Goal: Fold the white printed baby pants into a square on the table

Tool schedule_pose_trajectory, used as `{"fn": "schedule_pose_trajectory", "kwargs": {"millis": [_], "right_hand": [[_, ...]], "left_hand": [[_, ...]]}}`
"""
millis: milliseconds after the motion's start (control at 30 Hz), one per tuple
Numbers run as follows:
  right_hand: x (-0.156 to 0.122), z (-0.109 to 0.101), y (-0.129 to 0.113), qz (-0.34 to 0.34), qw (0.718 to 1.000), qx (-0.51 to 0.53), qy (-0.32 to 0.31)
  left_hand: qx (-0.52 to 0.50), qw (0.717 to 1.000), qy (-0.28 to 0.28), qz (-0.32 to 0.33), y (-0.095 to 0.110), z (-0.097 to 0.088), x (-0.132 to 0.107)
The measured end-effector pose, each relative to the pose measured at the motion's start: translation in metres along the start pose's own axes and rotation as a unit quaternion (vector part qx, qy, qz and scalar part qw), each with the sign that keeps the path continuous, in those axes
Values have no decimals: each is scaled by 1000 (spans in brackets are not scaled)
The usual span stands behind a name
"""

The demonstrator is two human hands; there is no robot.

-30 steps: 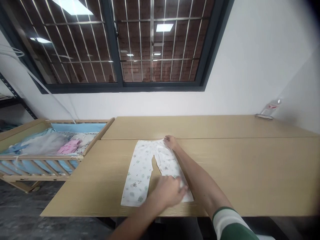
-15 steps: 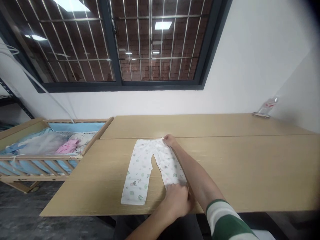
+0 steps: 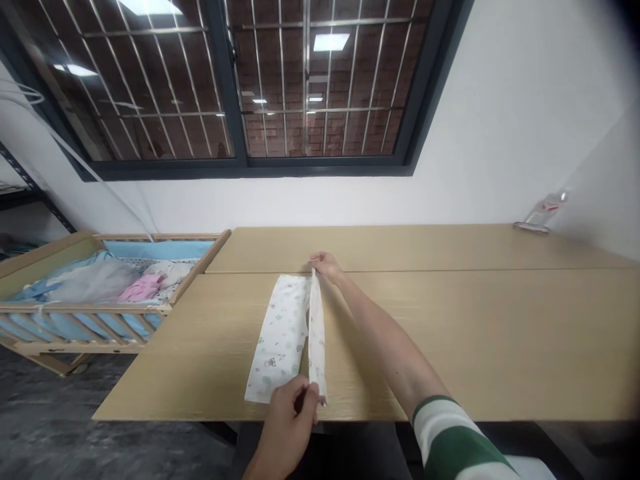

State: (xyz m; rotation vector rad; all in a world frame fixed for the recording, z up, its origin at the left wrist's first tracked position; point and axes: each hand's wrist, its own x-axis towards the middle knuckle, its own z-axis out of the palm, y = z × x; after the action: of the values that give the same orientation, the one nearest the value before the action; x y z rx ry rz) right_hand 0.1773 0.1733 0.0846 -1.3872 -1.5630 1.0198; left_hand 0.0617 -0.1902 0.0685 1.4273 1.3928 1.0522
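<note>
White cloth trousers with small printed motifs [image 3: 277,340] on pale wood-grain worktop [image 3: 450,333]; one leg flat, the other raised on edge. Right hand [image 3: 327,267]: fingers pinched at waist end. Left hand [image 3: 293,413]: fingers clamped at hem, grip partly hidden. Slatted wooden cot [image 3: 90,309] leftward.

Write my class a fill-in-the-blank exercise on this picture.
Of the left hand and right hand, the ____ holds the waist end of the white pants.
The sleeve in view is striped white and ____.
A cot stands to the ____ of the table.

Missing words: right; green; left.
</note>
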Motion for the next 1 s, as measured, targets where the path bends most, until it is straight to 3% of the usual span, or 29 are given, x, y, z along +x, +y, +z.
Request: {"fn": "schedule_pose_trajectory", "kwargs": {"millis": [233,433,567,733,1000], "right_hand": [[-7,67,-13,-30,999,-22,-1],[-9,104,-10,-49,995,-82,14],[-9,119,-5,-57,992,-115,18],[-8,133,0,-56,988,-143,16],[-14,136,0,-55,983,-173,9]], "left_hand": [[57,996,57,-34,-36,-47,-17],[171,980,97,-35,-60,-70,-23],[280,952,117,-43,-64,-78,-23],[358,925,95,-81,-67,-83,-22],[434,886,68,-147,-54,-82,-21]]}}
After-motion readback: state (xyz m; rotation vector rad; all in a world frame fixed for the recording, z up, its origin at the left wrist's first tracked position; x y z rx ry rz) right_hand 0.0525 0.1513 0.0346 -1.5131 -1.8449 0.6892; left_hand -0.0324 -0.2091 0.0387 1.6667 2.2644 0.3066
